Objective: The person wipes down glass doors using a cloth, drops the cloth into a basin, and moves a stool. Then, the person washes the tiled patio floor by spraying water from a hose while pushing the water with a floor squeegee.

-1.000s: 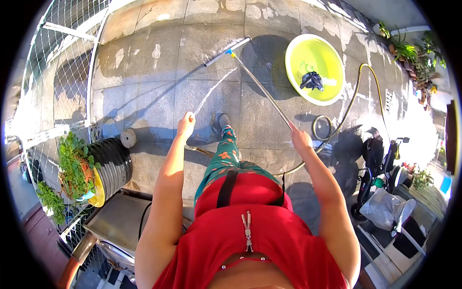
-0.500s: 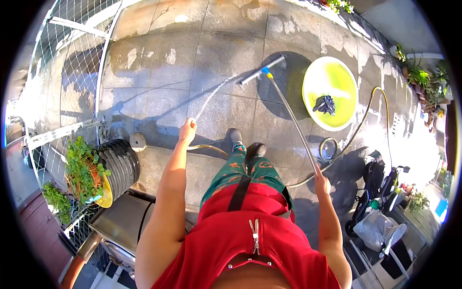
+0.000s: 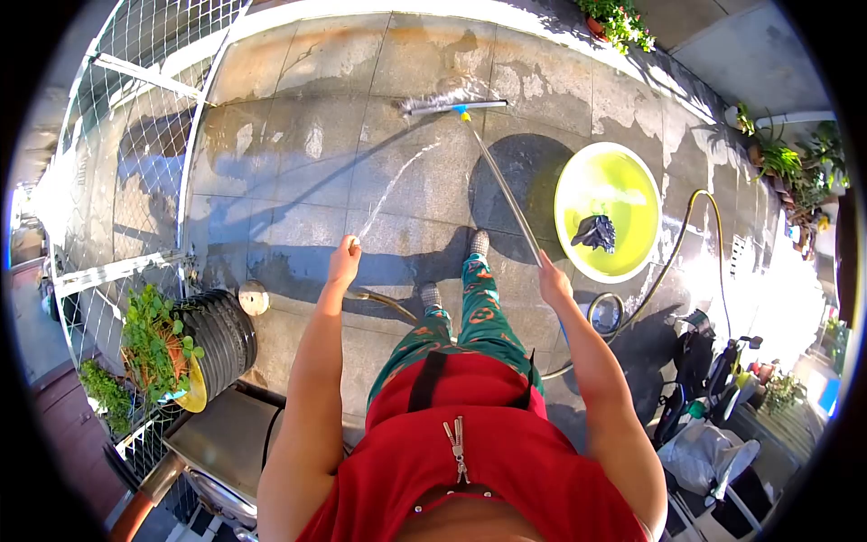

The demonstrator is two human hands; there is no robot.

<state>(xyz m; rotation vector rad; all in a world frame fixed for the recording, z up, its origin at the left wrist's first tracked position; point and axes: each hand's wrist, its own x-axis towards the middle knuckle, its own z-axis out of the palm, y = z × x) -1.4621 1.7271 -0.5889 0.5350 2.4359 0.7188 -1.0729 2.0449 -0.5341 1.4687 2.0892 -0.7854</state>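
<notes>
My left hand (image 3: 344,262) is closed round the end of a hose (image 3: 384,302), and a thin jet of water (image 3: 390,188) arcs from it onto the wet paving. In my right hand (image 3: 554,282) is the metal pole of a squeegee (image 3: 459,108). The squeegee's wide blade lies on the floor ahead, with splashed water along its far side. A blue and yellow joint links blade and pole. To the right of the pole stands a yellow-green tub (image 3: 652,210) with a dark cloth (image 3: 595,232) inside.
The hose coils (image 3: 605,313) and loops on the right, near a dark stroller-like frame (image 3: 695,361). On the left are a mesh fence (image 3: 149,77), a ribbed black planter (image 3: 221,339) and a metal cabinet (image 3: 226,434). Potted plants (image 3: 623,25) line the far right wall.
The squeegee blade has swung away from me and to the left, pushing up water. My right hand has moved forward and left. My feet have stepped, and water still runs from the hose.
</notes>
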